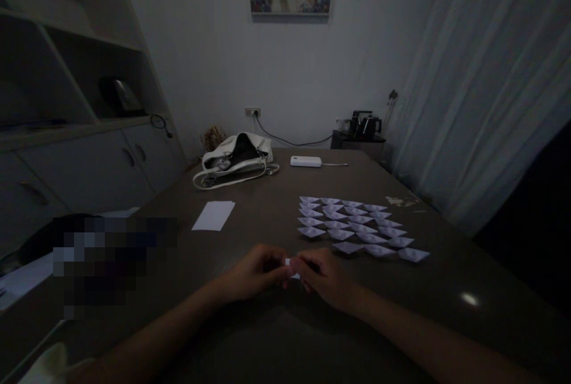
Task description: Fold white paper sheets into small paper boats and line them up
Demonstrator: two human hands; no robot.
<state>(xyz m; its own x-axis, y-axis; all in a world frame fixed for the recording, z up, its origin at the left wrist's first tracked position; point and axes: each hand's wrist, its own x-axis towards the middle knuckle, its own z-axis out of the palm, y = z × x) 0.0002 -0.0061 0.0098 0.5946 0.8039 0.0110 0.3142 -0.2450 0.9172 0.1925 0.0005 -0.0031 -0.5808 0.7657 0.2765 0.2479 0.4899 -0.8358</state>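
Between my two hands, above the near middle of the table, is a small piece of folded white paper (pixel 295 276), mostly covered by fingers. My left hand (pixel 256 274) pinches it from the left, and my right hand (pixel 325 277) grips it from the right with the thumb on top. Beyond my right hand, several folded white paper boats (pixel 339 233) stand in rows. A stack of plain white paper sheets (pixel 214 216) lies farther off, ahead of my left hand.
A white handbag (pixel 236 161) sits at the table's far left, with a white power bank (pixel 306 161) and short cable to its right. Paper scraps (pixel 404 201) lie near the right edge. A coffee maker (pixel 366 126) stands on a dark cabinet behind.
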